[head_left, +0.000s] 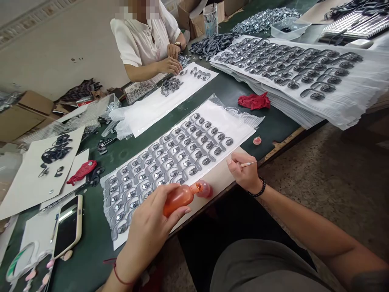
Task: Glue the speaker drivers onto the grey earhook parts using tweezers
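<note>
An orange squeeze bottle (179, 200) lies tipped on its side in my left hand (153, 213), fingers wrapped round it. Its nozzle points right, at the mouth of a small pinkish-red jar (205, 190) at the table's front edge. Closed fingers of my right hand (244, 173) grip a thin tool (249, 164) with a pale handle and a fine tip; its exact kind is unclear. Beyond both hands, rows of grey curved pieces with dark, shiny round ends (168, 165) cover a white sheet (237, 117). A small pink cap (257, 140) sits right of the sheet.
Across the green table (91, 227), a co-worker's hand (170, 65) handles similar pieces on another white sheet (142, 117). A stack of filled sheets (291, 93) stands at right. Red cloth (254, 101) lies nearby. A phone (68, 225) rests at left.
</note>
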Demonstrator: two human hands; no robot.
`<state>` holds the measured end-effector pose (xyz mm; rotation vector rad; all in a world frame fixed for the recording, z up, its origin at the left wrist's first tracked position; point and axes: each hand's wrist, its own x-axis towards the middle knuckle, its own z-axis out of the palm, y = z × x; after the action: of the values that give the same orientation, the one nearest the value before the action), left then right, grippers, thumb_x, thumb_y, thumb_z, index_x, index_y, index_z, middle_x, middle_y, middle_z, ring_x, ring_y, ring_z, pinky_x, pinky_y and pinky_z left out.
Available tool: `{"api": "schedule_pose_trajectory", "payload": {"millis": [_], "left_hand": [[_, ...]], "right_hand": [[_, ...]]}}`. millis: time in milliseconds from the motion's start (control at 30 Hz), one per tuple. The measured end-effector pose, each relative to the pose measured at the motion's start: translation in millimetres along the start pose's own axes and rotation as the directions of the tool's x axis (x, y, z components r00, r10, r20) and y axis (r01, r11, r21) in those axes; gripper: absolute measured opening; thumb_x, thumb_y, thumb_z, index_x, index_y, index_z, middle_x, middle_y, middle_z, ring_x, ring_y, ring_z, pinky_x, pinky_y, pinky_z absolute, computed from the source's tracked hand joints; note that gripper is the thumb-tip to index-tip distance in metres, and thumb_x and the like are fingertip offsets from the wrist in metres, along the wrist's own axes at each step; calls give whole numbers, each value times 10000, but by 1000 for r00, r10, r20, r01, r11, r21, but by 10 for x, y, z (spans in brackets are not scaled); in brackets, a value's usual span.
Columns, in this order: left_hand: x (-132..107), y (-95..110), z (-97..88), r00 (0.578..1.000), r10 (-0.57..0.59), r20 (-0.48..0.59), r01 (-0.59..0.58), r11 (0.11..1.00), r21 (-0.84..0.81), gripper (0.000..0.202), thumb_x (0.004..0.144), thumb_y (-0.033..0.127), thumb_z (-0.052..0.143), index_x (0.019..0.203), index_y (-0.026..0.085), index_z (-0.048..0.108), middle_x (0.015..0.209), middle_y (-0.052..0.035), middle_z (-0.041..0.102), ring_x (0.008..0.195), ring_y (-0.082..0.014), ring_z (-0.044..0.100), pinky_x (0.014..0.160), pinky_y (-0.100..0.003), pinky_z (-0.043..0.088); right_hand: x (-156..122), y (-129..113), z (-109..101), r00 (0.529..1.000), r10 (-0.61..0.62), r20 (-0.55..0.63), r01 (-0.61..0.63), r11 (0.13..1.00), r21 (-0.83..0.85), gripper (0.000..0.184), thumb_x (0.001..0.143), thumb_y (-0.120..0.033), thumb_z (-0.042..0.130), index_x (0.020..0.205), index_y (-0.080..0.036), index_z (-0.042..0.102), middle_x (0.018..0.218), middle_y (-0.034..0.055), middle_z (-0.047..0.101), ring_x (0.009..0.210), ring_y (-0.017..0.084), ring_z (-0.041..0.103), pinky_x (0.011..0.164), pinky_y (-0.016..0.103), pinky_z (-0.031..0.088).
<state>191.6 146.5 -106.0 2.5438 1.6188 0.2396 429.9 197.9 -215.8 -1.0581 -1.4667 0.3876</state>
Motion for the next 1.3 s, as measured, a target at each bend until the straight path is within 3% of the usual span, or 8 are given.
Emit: {"api": "schedule_pose_trajectory", "payload": {"millis": [300, 467, 567, 633, 700, 800, 967, 1300], "left_hand": [[-16, 2, 28, 1000, -20, 0, 20, 999, -37, 358, 818, 481, 529, 1078, 245, 460, 967, -12, 629, 801, -163, 619, 675, -251, 472], [-29, 0, 41, 999, -27, -17, 26, 998, -54, 350, 822, 471, 528, 1087, 255, 449, 952, -4, 624, 796, -156, 618, 665, -244, 467], [-31, -14, 44, 1000, -15, -26, 14, 998, -57, 355, 819, 473, 533, 1088, 257, 448, 966, 1, 622, 802, -148, 618, 673, -238, 467], [-29, -23, 51, 1000, -12, -25, 11, 998, -55, 361, 815, 475, 538, 1089, 258, 447, 976, 2, 621, 807, -147, 617, 679, -239, 467], [-27, -27, 62, 1000, -11, -24, 10, 998, -56, 367, 811, 473, 546, 1091, 258, 447, 978, 3, 622, 807, -148, 616, 680, -239, 468], [-33, -23, 73, 999, -7, -32, 5, 998, -64, 366, 808, 467, 551, 1090, 257, 452, 972, 6, 627, 791, -145, 619, 674, -237, 470], [-67, -20, 52, 999, -6, -42, 4, 999, -48, 357, 808, 473, 546, 1077, 255, 462, 956, 9, 631, 772, -142, 620, 661, -232, 469], [-92, -45, 44, 999, -21, -26, 20, 998, -54, 352, 812, 458, 546, 1085, 252, 460, 980, -8, 628, 805, -158, 620, 670, -244, 466]], "right_hand": [[-8, 35, -1, 999, 33, 19, -34, 999, 41, 371, 831, -227, 477, 544, -185, 245, 497, -54, 226, 443, 72, 226, 454, 246, 181], [-63, -119, -13, 983, 102, 152, -118, 988, 101, 200, 888, -220, 415, 697, -171, 446, 572, -34, 402, 485, 87, 366, 483, 219, 319], [-178, -291, -8, 934, 76, 350, -139, 977, 160, 191, 915, -222, 421, 1079, -167, 502, 887, 34, 599, 663, 111, 546, 661, 240, 464], [-264, -372, 9, 885, 29, 465, -125, 976, 178, 391, 927, -256, 430, 1304, -185, 359, 1190, 90, 539, 987, 172, 559, 889, 317, 450], [-336, -402, 42, 838, -7, 546, -107, 978, 178, 516, 937, -292, 423, 1398, -192, 216, 1341, 109, 424, 1206, 214, 428, 1009, 385, 374], [-400, -385, 108, 809, -34, 587, -92, 979, 184, 537, 941, -306, 425, 1411, -192, 192, 1344, 116, 422, 1210, 213, 431, 1007, 392, 388], [-407, -372, 169, 848, -38, 529, -73, 979, 188, 433, 922, -256, 468, 1329, -180, 342, 1235, 107, 518, 1112, 190, 510, 959, 343, 431], [-383, -384, 172, 846, -25, 533, -71, 985, 159, 429, 925, -259, 463, 1328, -176, 341, 1229, 103, 516, 1122, 192, 495, 969, 342, 417]]}}
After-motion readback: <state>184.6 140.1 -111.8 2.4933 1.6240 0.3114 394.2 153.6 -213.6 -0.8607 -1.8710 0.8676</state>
